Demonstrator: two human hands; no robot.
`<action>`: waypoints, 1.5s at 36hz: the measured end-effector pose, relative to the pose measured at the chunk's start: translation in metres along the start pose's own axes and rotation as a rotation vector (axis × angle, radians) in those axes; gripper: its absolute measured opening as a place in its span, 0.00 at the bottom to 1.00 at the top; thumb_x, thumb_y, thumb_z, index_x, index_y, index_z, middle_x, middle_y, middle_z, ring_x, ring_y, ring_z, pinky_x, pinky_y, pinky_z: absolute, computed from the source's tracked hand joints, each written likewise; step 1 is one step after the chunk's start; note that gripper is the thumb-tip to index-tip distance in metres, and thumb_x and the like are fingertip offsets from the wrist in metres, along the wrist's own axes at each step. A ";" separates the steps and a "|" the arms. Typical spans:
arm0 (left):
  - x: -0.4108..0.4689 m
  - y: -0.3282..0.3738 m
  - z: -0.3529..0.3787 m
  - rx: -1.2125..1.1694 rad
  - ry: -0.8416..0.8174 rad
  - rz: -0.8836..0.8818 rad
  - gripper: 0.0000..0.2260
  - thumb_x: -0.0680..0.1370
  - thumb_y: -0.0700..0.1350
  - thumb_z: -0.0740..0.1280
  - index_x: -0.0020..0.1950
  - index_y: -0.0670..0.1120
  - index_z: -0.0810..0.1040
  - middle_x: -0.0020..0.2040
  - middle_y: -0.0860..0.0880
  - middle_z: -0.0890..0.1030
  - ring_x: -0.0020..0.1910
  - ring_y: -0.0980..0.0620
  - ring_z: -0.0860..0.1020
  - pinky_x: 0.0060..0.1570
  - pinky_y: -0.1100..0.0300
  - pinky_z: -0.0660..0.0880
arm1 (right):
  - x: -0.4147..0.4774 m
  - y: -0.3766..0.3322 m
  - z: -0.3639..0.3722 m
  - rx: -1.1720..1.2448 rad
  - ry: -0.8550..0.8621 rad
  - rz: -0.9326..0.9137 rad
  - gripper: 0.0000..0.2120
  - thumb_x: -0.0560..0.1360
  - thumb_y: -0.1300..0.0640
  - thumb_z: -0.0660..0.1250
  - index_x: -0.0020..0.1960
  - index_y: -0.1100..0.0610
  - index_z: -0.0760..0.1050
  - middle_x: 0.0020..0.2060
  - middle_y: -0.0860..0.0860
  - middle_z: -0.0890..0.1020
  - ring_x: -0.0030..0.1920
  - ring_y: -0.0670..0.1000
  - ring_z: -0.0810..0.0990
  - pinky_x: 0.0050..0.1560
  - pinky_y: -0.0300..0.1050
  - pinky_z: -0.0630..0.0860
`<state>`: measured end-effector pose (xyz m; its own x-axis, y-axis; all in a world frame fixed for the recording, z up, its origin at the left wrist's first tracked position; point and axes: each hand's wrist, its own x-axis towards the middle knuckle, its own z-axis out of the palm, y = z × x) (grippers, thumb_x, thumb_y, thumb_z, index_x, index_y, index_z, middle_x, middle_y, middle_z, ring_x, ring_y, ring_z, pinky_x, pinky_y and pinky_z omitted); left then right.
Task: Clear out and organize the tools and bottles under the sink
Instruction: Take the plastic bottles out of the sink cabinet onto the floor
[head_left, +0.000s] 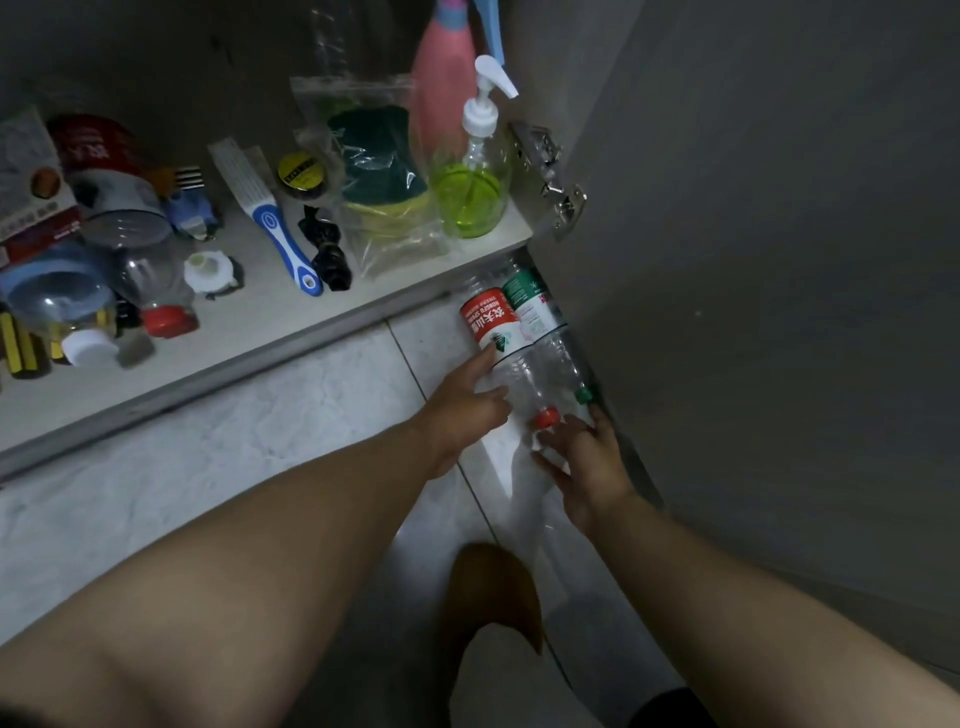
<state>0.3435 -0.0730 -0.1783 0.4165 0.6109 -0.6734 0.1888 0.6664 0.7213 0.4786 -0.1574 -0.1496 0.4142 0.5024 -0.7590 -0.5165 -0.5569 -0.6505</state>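
Red-label bottle (497, 332) (1 of 2) lies cap (545, 417) toward you; your left hand (465, 415) rests open against it, right hand (587, 462) spread, empty, nearer.

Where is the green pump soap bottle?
In the head view, the soap bottle stands at the right end of the cabinet shelf, between the bagged sponges and the door hinge.

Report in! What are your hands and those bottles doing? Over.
Left grip open, fingers on red-capped bottle. Right grip open, by its cap. Green-capped bottle alongside, both lying on floor. Cabinet door close on right.
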 end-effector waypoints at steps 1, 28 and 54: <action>0.001 0.002 0.002 0.007 -0.008 0.005 0.37 0.78 0.33 0.67 0.81 0.60 0.60 0.79 0.55 0.67 0.73 0.52 0.72 0.71 0.44 0.72 | 0.000 0.000 0.000 0.029 -0.003 0.003 0.27 0.78 0.68 0.64 0.74 0.54 0.66 0.67 0.59 0.75 0.65 0.61 0.78 0.66 0.61 0.75; -0.169 0.087 -0.153 1.304 0.068 0.146 0.15 0.80 0.39 0.63 0.66 0.50 0.79 0.57 0.51 0.82 0.51 0.53 0.78 0.53 0.63 0.73 | -0.065 -0.016 0.096 -1.390 -0.643 -0.580 0.09 0.77 0.61 0.65 0.57 0.56 0.79 0.50 0.52 0.82 0.50 0.52 0.81 0.48 0.39 0.75; -0.250 0.055 -0.406 0.558 1.200 -0.019 0.33 0.78 0.46 0.68 0.81 0.54 0.59 0.77 0.39 0.63 0.76 0.36 0.62 0.71 0.41 0.67 | -0.135 -0.018 0.384 -1.177 -0.255 -0.925 0.24 0.77 0.53 0.69 0.67 0.61 0.64 0.65 0.61 0.69 0.60 0.63 0.76 0.54 0.49 0.72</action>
<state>-0.1113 -0.0158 -0.0363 -0.5765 0.7922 -0.2003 0.6439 0.5914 0.4855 0.1442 0.0382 -0.0242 0.0470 0.9892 -0.1387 0.7694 -0.1245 -0.6265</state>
